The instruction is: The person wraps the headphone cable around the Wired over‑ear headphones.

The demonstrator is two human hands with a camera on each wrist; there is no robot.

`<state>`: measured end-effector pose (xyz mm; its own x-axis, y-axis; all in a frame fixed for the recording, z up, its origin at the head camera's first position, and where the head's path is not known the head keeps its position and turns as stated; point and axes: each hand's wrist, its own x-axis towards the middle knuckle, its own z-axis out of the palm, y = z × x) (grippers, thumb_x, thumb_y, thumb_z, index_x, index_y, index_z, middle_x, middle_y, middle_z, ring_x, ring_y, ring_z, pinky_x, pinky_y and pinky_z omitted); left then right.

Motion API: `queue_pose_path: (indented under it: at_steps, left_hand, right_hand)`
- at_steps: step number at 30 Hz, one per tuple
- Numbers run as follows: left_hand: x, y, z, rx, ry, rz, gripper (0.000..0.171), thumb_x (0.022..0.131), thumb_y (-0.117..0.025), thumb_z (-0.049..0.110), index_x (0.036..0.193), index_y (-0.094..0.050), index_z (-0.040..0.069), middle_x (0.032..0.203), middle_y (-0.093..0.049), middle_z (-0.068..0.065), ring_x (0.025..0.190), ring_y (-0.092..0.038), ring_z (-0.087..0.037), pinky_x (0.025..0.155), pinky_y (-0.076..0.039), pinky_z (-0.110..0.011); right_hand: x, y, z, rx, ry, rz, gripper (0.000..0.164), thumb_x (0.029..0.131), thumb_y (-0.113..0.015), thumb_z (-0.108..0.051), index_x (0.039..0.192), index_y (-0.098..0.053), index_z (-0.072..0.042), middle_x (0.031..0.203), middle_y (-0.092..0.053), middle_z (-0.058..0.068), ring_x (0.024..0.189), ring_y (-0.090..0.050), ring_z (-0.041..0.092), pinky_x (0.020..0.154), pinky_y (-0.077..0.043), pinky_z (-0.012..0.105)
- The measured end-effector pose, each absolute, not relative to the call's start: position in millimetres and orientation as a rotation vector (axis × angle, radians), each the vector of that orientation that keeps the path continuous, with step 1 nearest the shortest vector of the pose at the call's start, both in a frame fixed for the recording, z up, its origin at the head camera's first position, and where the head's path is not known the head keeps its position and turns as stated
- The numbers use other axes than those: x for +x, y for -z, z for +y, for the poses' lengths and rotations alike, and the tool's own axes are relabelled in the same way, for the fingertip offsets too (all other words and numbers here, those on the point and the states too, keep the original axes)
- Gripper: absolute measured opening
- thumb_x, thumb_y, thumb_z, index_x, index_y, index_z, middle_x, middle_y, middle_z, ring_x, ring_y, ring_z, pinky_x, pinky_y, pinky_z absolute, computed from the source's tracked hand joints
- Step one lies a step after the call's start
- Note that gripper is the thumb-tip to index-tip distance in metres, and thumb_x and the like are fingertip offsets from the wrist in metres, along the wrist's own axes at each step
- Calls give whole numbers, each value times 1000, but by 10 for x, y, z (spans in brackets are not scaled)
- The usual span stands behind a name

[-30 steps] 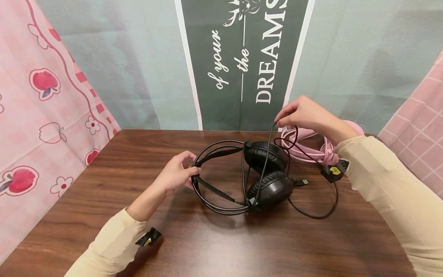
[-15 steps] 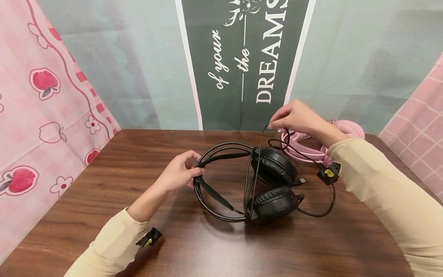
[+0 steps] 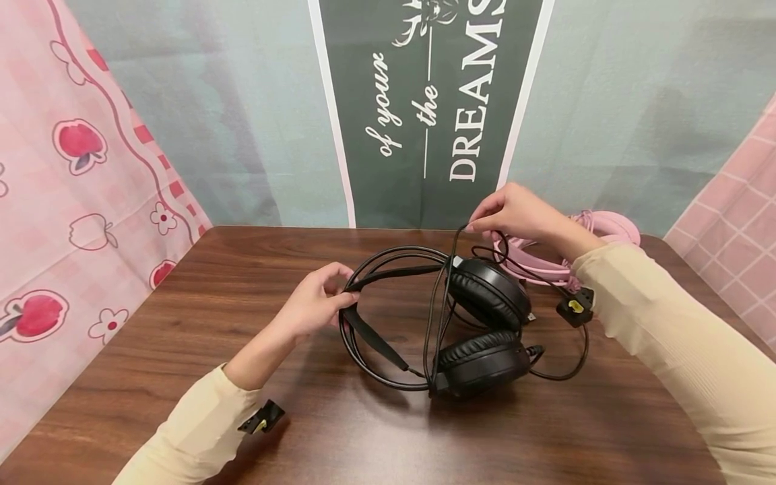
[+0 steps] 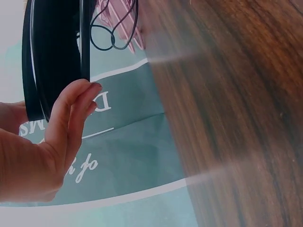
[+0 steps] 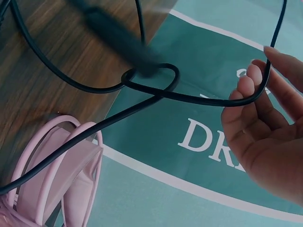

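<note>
A pair of black over-ear headphones (image 3: 485,364) is held on its side over the wooden table, ear cups to the right. My left hand (image 3: 318,300) grips the top of the headband (image 3: 372,337) between thumb and fingers; in the left wrist view the headband (image 4: 54,52) rises above the fingers. My right hand (image 3: 515,212) pinches the thin black cable (image 3: 451,269) between thumb and forefinger, above the far ear cup. A loop of the cable (image 5: 175,80) hangs beside the right fingers in the right wrist view. A USB plug (image 3: 531,316) shows partly behind the far cup.
Pink headphones (image 3: 615,225) with a bundled pink cable lie at the back right of the table (image 3: 291,431), behind the right forearm. A printed cloth (image 3: 388,195) hangs at the back edge. Pink curtains (image 3: 79,236) border the left side.
The black headphones have turned, their ear cups shifting right and toward me. My right hand has moved slightly left and down, still pinching the cable. The left hand has barely moved.
</note>
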<state>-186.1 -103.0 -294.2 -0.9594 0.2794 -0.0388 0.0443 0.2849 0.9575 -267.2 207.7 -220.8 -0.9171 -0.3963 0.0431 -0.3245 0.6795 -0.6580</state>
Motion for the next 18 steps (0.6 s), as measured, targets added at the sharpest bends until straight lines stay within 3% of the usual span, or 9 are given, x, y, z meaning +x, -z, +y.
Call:
queue_pose_path:
  at_steps: [8, 15, 18]
  left_hand:
    - [-1885, 2972, -1061, 283, -1834, 2299, 19, 86, -56, -6, 104, -50, -4, 74, -53, -12, 53, -57, -17, 53, -54, -49]
    - [-1891, 2976, -1117, 257, -1825, 2321, 19, 86, -56, -5, 104, -50, -4, 73, -53, -12, 53, -57, -15, 46, -53, -36]
    - [-1892, 2971, -1140, 254, -1831, 2320, 20, 86, -56, -5, 104, -50, -5, 73, -53, -12, 52, -57, -15, 48, -54, -40]
  right_hand:
    - [-2686, 2220, 2125, -689, 1000, 2771, 7, 81, -68, -9, 81, -70, -3, 61, -60, 7, 49, -54, 13, 44, -44, 23]
    - [-2692, 2214, 2166, -779, 963, 2770, 5, 80, -65, -4, 77, -67, -3, 58, -56, 0, 52, -53, 15, 49, -44, 24]
    - [-2695, 2216, 2190, -764, 957, 2789, 5, 80, -64, -4, 75, -66, -3, 58, -55, 0, 54, -52, 16, 49, -42, 22]
